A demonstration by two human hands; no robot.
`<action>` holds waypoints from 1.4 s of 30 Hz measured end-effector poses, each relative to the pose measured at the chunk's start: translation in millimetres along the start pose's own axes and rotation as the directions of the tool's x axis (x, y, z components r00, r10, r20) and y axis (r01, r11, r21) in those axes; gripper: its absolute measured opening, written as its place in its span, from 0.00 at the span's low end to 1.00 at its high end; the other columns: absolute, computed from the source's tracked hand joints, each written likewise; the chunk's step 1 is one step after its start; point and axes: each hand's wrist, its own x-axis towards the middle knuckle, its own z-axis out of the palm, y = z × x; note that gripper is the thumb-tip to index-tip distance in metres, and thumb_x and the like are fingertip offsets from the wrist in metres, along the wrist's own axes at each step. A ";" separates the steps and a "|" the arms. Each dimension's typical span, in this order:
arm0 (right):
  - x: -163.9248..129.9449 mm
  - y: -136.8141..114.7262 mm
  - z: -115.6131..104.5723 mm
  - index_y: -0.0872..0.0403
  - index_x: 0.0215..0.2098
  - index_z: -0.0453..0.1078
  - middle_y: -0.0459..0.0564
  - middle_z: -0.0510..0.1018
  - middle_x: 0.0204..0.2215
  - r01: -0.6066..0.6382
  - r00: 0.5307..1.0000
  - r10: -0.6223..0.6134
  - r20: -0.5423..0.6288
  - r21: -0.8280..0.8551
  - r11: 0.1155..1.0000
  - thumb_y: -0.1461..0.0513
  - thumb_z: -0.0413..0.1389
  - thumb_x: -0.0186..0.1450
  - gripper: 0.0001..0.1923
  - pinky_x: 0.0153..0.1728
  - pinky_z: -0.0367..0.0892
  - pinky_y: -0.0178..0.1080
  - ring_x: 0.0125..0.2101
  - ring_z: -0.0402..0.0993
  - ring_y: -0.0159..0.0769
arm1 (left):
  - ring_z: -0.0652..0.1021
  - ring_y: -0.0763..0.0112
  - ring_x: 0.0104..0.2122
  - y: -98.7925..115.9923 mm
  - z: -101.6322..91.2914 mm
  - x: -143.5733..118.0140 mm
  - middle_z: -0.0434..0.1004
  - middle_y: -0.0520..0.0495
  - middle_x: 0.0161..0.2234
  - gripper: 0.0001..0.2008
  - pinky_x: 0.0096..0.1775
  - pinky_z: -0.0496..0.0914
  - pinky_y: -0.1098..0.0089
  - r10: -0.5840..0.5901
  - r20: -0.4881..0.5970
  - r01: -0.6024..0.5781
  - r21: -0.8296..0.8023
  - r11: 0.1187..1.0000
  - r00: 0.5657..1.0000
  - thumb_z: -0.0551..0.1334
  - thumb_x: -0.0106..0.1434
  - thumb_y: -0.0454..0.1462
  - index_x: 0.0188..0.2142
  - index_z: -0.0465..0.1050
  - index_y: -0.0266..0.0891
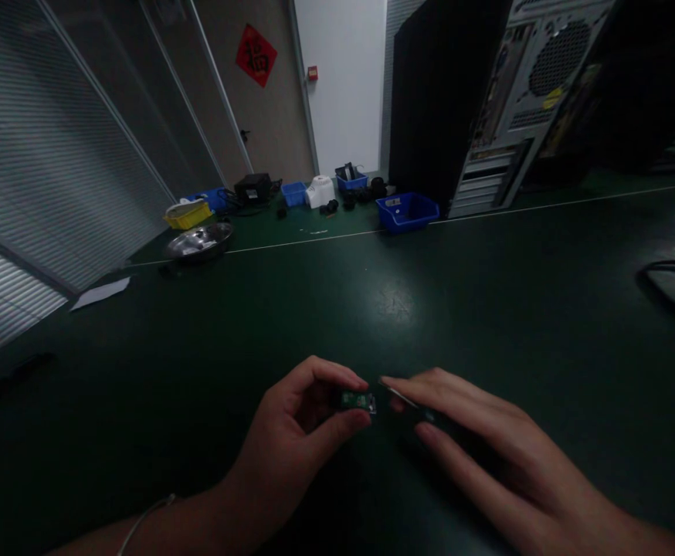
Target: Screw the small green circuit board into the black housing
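My left hand (300, 436) pinches a small green circuit board (356, 400) between thumb and fingers. A shiny metal connector (371, 403) sits at the board's right end. Just to the right, my right hand (488, 440) is closed around a slim dark tool (427, 415) with a thin pale edge toward its tip. Its exact kind is hard to make out in the dim light, and the fingers cover much of it. A small gap separates the tool's tip from the board. Both hands are above the dark green tabletop (291, 309).
A black computer tower (447, 100) stands at the back right beside a blue bin (408, 212). Farther left are a white device (320, 191), a metal bowl (198, 241) and a yellow basket (190, 215). A black cable (670, 268) lies at the right; paper (102, 293) lies left.
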 end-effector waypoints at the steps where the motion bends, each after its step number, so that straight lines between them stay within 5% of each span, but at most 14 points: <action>1: 0.4 2.2 0.7 0.41 0.55 0.67 0.48 0.77 0.49 0.011 1.000 -0.011 -0.001 -0.036 0.999 0.66 0.55 0.63 0.23 0.40 0.74 0.34 0.45 0.76 0.39 | 0.77 0.71 0.38 -0.4 -1.2 0.7 0.76 0.49 0.36 0.09 0.40 0.72 0.71 -0.017 -0.008 0.017 0.000 1.000 1.000 0.67 0.56 0.34 0.36 0.72 0.38; 5: 3.6 7.0 1.2 0.43 0.55 0.69 0.50 0.79 0.46 0.043 0.998 -0.038 0.047 -0.099 0.994 0.67 0.55 0.63 0.22 0.41 0.75 0.36 0.43 0.77 0.40 | 0.77 0.71 0.35 -1.4 -4.7 2.7 0.76 0.48 0.35 0.09 0.37 0.72 0.72 -0.050 -0.035 0.051 0.036 0.998 0.998 0.67 0.56 0.35 0.38 0.74 0.38; 12: 3.4 9.2 1.1 0.44 0.58 0.67 0.52 0.77 0.45 -0.011 0.985 0.018 0.174 -0.043 0.999 0.67 0.51 0.66 0.23 0.40 0.75 0.35 0.42 0.76 0.38 | 0.75 0.72 0.35 -3.7 -7.7 1.8 0.75 0.49 0.34 0.07 0.36 0.70 0.74 0.080 -0.027 -0.075 0.153 0.985 0.996 0.67 0.57 0.34 0.37 0.76 0.39; 23: 5.9 6.9 2.1 0.44 0.55 0.70 0.50 0.78 0.41 -0.028 0.987 0.030 0.156 -0.015 0.999 0.67 0.53 0.65 0.22 0.39 0.75 0.35 0.40 0.77 0.38 | 0.78 0.70 0.38 -0.9 -8.4 -0.8 0.78 0.48 0.36 0.07 0.41 0.73 0.71 0.249 0.036 -0.247 0.320 0.915 0.968 0.67 0.57 0.32 0.37 0.77 0.40; 31: 4.9 9.1 0.5 0.43 0.52 0.73 0.50 0.80 0.40 -0.027 0.995 0.027 0.096 0.003 1.000 0.66 0.56 0.63 0.20 0.40 0.75 0.35 0.41 0.78 0.39 | 0.78 0.71 0.36 -2.1 -6.9 3.5 0.78 0.49 0.34 0.08 0.39 0.73 0.74 0.052 0.018 -0.053 0.081 0.995 0.998 0.69 0.54 0.32 0.35 0.79 0.40; 42: 4.3 7.6 1.5 0.41 0.51 0.72 0.48 0.79 0.42 -0.022 0.997 0.017 0.073 0.078 0.997 0.67 0.57 0.63 0.21 0.42 0.74 0.35 0.44 0.76 0.38 | 0.77 0.73 0.35 -0.8 -6.2 2.6 0.78 0.51 0.34 0.07 0.38 0.71 0.74 -0.076 0.093 0.084 -0.083 0.993 0.993 0.69 0.54 0.32 0.34 0.79 0.41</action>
